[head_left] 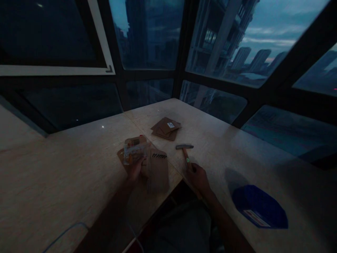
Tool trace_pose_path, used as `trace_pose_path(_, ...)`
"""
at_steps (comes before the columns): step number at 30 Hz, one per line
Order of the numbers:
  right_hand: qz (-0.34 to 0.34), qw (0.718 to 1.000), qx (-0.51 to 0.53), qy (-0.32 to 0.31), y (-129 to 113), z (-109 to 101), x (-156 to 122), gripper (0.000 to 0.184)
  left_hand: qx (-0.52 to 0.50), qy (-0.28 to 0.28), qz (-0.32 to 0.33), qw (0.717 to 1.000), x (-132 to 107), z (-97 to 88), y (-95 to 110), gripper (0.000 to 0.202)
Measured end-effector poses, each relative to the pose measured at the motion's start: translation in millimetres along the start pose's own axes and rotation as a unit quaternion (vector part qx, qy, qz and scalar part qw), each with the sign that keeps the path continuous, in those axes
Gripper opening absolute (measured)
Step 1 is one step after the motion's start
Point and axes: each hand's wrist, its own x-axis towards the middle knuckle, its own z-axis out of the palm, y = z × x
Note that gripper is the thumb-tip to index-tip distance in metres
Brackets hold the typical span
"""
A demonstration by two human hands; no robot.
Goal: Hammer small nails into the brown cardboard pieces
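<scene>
In my right hand (198,177) is a hammer (185,153), gripped by its wooden handle; its metal head lies over the counter, and I cannot tell whether it touches. My left hand (135,169) is closed at the near edge of a clear plastic case (129,154) with small orange and dark items in it. Beneath the case lie brown pieces (121,154), partly covered. Just right of my left hand is a brown board (159,175) with a row of short dark marks or pieces along its far end.
Farther back, several brown sheets (164,131) are piled loosely, the top one bearing a white label. A blue container (259,207) stands at the right. At the lower left a thin blue cable (65,230) crosses the pale counter (86,168). Windows border the back.
</scene>
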Motion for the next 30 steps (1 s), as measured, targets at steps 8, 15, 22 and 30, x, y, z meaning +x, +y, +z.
trace_pose_path(8,-0.001,0.998,-0.069,-0.004,-3,-2,2,0.031,0.120,0.043,0.081,0.989,-1,1.5,-4,0.011)
trace_pose_path(15,-0.002,0.985,-0.175,-0.010,-6,-5,4,0.020,0.191,0.045,0.186,0.963,-15,4.9,-11,0.023)
trace_pose_path(22,-0.008,0.969,-0.244,-0.032,-13,-6,1,0.016,0.273,0.034,0.245,0.930,-23,7.8,-10,0.028)
trace_pose_path(30,-0.016,0.960,-0.278,-0.021,-31,-16,0,0.026,0.318,0.006,0.292,0.902,-26,12.8,-12,0.029)
